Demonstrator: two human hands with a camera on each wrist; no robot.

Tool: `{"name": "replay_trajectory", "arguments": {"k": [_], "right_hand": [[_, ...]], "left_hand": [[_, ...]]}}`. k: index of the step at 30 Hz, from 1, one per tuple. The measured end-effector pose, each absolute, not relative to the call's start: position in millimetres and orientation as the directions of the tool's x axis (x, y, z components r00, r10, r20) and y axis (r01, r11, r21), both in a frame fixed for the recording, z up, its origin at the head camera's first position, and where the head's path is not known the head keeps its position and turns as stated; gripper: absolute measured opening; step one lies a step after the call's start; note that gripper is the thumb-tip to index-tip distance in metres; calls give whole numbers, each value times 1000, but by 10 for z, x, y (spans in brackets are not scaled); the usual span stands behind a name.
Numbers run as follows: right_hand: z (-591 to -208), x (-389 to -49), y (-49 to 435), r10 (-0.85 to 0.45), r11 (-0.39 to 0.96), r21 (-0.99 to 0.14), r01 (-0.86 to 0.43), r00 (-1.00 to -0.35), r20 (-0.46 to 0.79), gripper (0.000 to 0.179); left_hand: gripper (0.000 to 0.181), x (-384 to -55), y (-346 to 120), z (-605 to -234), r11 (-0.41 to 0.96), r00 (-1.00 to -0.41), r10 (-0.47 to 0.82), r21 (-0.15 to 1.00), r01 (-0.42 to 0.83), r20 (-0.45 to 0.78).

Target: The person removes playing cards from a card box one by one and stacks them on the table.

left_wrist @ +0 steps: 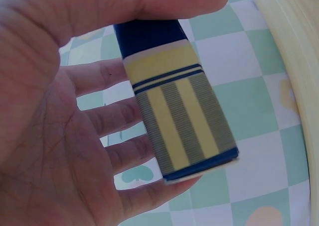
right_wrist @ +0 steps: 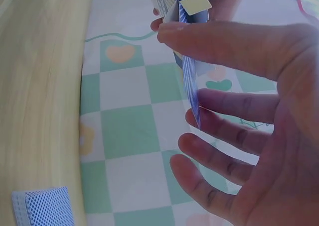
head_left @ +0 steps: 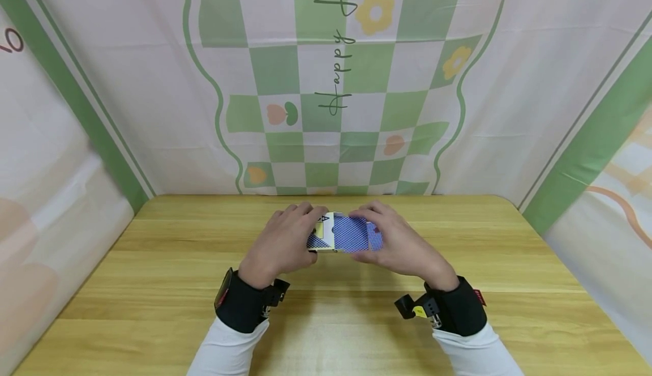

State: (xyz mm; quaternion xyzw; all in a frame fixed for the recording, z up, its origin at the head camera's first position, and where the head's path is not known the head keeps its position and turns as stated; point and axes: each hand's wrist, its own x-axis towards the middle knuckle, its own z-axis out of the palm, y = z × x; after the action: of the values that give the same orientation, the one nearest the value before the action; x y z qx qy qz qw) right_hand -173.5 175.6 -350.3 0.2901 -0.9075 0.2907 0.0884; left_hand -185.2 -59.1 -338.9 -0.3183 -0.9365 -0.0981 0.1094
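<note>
In the head view my left hand (head_left: 285, 240) grips a card box (head_left: 321, 234), its thumb on the near edge and fingers on the far one. A yellow and dark-blue striped side of the box (left_wrist: 174, 101) shows in the left wrist view. The box's right end is open, with white flaps. A thin blue-patterned playing card (head_left: 350, 233) juts out of that end. My right hand (head_left: 397, 243) holds the card by its edges between thumb and fingers. Below lies a deck of blue-backed cards (right_wrist: 47, 208) on the table, partly hidden by the right hand in the head view.
The wooden table (head_left: 153, 308) runs back to a hanging cloth (head_left: 270, 70) with green and white checks. More cloth hangs at the left and right sides. Both wrists wear black straps with small cameras (head_left: 275, 294).
</note>
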Motion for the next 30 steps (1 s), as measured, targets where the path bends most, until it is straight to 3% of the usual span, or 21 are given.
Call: {"name": "replay_trajectory", "arguments": {"k": [17,30], "right_hand": [[-3521,-1775,1866,-465,726,-416,-548,-836,291,66],[-3536,-1823,1929,-276,845,-391,-365,-923,267,68]], "left_hand": [[71,-1842,-606,-3389,785,-782,557,127,606,280],[70,-1849,-597,-3390,788,-781,556,121,604,284]]}}
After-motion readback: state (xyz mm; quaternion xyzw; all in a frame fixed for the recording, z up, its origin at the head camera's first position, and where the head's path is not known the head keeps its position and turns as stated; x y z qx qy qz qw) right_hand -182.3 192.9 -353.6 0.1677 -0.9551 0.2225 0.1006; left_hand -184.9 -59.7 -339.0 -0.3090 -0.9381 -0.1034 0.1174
